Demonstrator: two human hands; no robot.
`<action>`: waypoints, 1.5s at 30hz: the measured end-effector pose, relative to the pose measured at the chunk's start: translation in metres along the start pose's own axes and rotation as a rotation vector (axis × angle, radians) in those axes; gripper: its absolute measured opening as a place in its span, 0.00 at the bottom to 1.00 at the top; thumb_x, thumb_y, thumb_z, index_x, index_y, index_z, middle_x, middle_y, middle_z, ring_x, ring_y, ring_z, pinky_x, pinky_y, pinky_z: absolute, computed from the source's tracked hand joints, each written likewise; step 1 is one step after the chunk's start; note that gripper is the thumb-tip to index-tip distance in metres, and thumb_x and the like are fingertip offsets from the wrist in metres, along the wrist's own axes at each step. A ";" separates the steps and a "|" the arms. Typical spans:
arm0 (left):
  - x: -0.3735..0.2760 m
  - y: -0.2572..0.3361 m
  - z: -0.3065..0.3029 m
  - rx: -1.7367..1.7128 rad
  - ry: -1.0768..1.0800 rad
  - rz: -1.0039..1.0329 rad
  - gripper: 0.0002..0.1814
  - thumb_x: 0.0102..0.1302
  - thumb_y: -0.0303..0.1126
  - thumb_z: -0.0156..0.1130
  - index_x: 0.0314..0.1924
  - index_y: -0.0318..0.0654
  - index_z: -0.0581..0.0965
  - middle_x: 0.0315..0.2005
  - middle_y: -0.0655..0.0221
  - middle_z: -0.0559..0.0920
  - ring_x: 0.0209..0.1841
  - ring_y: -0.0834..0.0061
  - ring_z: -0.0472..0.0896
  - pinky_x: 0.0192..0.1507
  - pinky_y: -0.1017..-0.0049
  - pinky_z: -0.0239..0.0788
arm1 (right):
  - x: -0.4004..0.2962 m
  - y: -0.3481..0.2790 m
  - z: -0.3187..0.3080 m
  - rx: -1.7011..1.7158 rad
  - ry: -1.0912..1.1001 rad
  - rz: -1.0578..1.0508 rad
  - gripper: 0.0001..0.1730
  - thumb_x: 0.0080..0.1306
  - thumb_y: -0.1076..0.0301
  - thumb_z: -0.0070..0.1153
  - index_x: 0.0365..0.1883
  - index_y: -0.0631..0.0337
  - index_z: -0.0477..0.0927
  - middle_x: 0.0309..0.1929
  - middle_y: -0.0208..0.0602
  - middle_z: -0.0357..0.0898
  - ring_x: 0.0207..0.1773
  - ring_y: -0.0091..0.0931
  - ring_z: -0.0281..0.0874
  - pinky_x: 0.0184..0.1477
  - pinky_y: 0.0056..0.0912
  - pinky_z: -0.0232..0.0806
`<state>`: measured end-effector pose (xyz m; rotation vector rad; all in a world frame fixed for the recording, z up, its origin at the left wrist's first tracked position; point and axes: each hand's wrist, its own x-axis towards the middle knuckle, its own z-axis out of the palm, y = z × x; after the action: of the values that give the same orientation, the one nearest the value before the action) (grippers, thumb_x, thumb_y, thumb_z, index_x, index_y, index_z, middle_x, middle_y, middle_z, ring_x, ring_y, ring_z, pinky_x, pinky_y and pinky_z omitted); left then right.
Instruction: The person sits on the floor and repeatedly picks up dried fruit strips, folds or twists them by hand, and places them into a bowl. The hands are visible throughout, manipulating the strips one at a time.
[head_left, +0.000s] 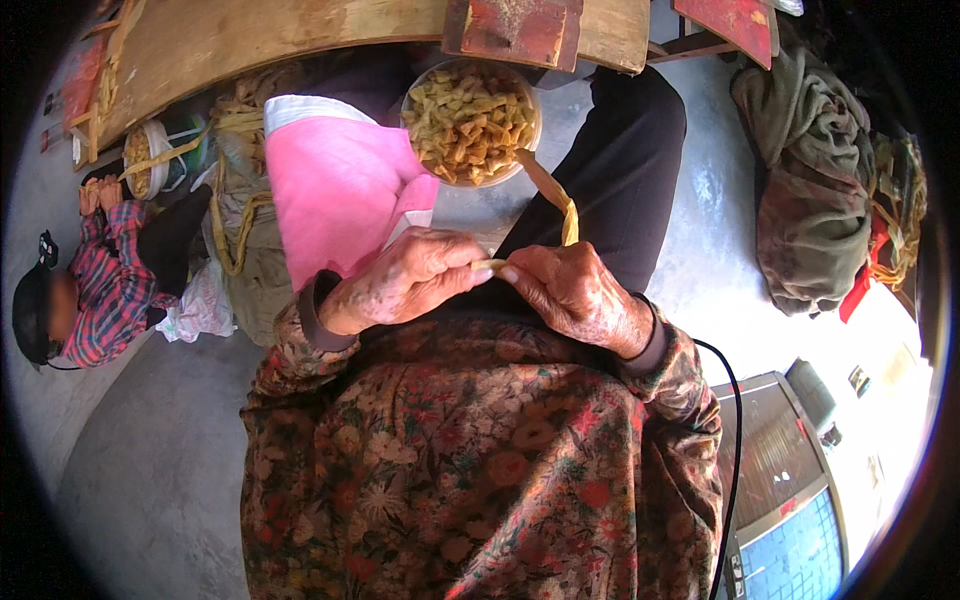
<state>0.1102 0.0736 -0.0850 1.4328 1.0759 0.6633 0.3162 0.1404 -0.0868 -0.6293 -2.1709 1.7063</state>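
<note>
Above my lap, my left hand (420, 281) and my right hand (581, 296) meet at the fingertips, both pinching a narrow, pale yellow plant strip (489, 264). A longer flat, dried-looking strip (553, 193) rises out of my right hand, its upper end near the rim of a round tub. The tub (537, 139) holds many small folded yellow-brown pieces (476, 124) and stands between my knees. A pink cloth (337, 180) with a white edge lies over my left leg. Whether the two strip parts are one piece, I cannot tell.
A wooden table (300, 26) edges the top, a red board (517, 30) on it. At left, a person in a checked shirt (112, 285) sits by a white bucket (157, 161); long strips hang over sacking (251, 292). A grey-green cloth bundle (810, 187) lies right; a black cable (739, 420) runs beside my right arm.
</note>
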 end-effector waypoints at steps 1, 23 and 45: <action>-0.004 0.000 0.000 0.002 0.014 0.017 0.04 0.60 0.24 0.58 0.32 0.32 0.72 0.21 0.64 0.71 0.24 0.67 0.72 0.28 0.70 0.62 | 0.001 0.000 0.001 -0.023 -0.006 -0.032 0.07 0.61 0.73 0.53 0.29 0.69 0.71 0.20 0.46 0.70 0.25 0.43 0.72 0.27 0.40 0.65; -0.026 0.023 -0.021 1.034 0.034 0.043 0.28 0.54 0.22 0.53 0.57 0.27 0.65 0.47 0.51 0.73 0.52 0.58 0.72 0.59 0.61 0.60 | 0.044 0.016 0.054 -0.163 -0.263 -0.259 0.04 0.56 0.77 0.48 0.31 0.68 0.71 0.20 0.46 0.69 0.24 0.41 0.71 0.26 0.40 0.64; -0.096 0.025 -0.055 -0.759 0.749 -0.123 0.14 0.65 0.44 0.55 0.35 0.39 0.72 0.20 0.75 0.75 0.15 0.81 0.68 0.16 0.80 0.54 | 0.073 -0.026 0.058 0.143 0.048 -0.270 0.12 0.66 0.68 0.48 0.26 0.67 0.69 0.18 0.48 0.67 0.22 0.43 0.71 0.23 0.43 0.62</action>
<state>0.0281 0.0148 -0.0338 0.4442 1.2551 1.3953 0.2214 0.1244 -0.0774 -0.3195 -1.9753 1.6637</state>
